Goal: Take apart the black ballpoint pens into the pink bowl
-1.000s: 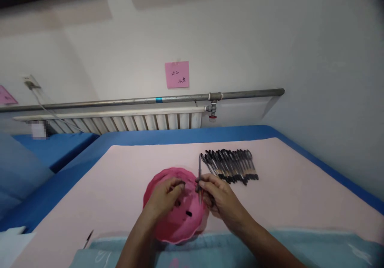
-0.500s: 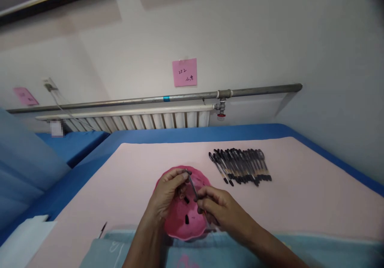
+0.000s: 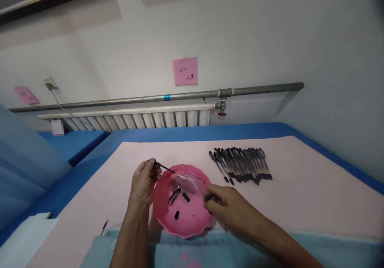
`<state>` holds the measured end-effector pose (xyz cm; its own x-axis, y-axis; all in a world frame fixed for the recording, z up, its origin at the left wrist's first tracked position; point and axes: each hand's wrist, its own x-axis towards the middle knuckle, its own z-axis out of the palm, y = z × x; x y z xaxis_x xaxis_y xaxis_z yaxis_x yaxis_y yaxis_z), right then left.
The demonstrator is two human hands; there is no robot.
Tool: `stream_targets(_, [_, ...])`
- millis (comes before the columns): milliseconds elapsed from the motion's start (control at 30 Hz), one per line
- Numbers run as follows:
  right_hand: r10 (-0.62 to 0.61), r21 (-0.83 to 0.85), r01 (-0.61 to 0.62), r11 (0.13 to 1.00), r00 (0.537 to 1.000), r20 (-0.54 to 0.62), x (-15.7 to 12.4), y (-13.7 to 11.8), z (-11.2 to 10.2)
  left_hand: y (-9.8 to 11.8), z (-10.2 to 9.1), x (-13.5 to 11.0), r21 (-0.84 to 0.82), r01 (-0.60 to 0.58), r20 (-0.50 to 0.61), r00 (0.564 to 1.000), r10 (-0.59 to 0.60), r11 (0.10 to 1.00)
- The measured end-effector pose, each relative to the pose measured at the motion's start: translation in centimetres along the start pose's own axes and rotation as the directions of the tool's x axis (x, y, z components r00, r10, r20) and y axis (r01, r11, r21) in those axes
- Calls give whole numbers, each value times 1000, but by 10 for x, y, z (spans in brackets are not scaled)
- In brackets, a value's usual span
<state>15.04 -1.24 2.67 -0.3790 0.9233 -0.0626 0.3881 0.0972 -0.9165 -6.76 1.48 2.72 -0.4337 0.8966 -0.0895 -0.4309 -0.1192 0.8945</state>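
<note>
My left hand (image 3: 144,182) is closed in a pinch on a thin pen refill (image 3: 165,167) at the left rim of a pink scalloped bowl (image 3: 192,222). My right hand (image 3: 222,208) is closed on a clear pen barrel (image 3: 192,183) that stretches over the bowl toward the refill. Inside the bowl lie a few small black pen parts (image 3: 179,199). A row of several black pens (image 3: 240,165) lies on the pink cloth to the right of the bowl, apart from both hands.
The pink cloth (image 3: 300,196) covers a blue-edged table (image 3: 192,133). A light blue towel (image 3: 330,252) lies along the near edge. One loose dark pen piece (image 3: 103,227) sits at the near left. A radiator (image 3: 132,120) and pipe run along the wall behind.
My hands have drawn apart: the left pulled the refill out leftward, the right kept the clear barrel. A black piece now lies in the bowl.
</note>
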Motion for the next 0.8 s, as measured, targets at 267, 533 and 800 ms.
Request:
stream_targets(267, [-85, -105, 73, 992, 990, -116, 5, 25, 19, -21, 8, -9, 679, -82, 169, 985, -46, 729])
stream_targets(533, [-170, -405, 122, 906, 982, -86, 4, 20, 14, -19, 6, -6, 743, -135, 120, 990, 67, 655])
stream_targets(800, [-330, -670, 196, 716, 941, -77, 7, 23, 4, -18, -6, 3, 975, -178, 152, 970, 190, 130])
